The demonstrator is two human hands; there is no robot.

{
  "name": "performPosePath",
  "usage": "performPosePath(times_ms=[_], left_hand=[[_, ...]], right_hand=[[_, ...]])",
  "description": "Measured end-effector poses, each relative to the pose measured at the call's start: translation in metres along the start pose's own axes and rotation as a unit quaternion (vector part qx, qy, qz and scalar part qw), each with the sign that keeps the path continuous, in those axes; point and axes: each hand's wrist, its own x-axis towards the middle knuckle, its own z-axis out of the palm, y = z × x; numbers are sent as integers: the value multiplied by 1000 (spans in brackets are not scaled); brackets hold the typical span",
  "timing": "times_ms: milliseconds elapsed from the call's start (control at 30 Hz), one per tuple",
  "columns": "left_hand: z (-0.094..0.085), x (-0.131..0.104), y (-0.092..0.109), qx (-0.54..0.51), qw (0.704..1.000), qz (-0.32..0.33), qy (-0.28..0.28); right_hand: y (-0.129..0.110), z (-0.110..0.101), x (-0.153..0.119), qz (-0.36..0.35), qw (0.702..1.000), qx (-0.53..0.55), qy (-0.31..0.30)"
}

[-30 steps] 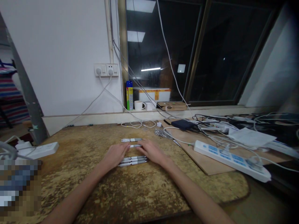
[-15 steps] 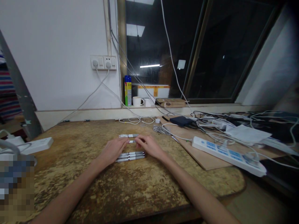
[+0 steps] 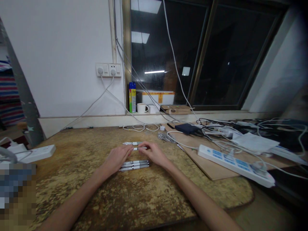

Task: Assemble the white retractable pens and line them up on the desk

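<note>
Pen (image 3: pixel 136 149), left fingers (image 3: pixel 128 148) at one end, right fingers (image 3: pixel 143 146) opposite

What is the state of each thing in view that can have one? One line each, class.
Middle pen: crosswise, partly covered
Left hand: fingers at that pen's left end, grip unclear
Right hand: fingers bent at its right end, grip unclear
Nearer pens: lying side by side
Spray can: upright
Mug: upright
Wall plugs: both inserted
Right-side power strip: some outlets occupied

Bare slender forearms (image 3: pixel 83 191), bare fingers (image 3: pixel 145 144)
</note>
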Motion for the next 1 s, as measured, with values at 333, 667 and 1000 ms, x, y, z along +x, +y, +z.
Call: performPosePath(times_ms=[333,667,1000], left_hand=[[-1,1,3,45,998,33,-2],[-6,2,9,42,999,21,-4],[-3,1,6,32,999,21,1]], right_hand=[[2,3,1,0,1000,13,8],[1,3,2,22,997,71,6],[1,4,3,19,998,55,29]])
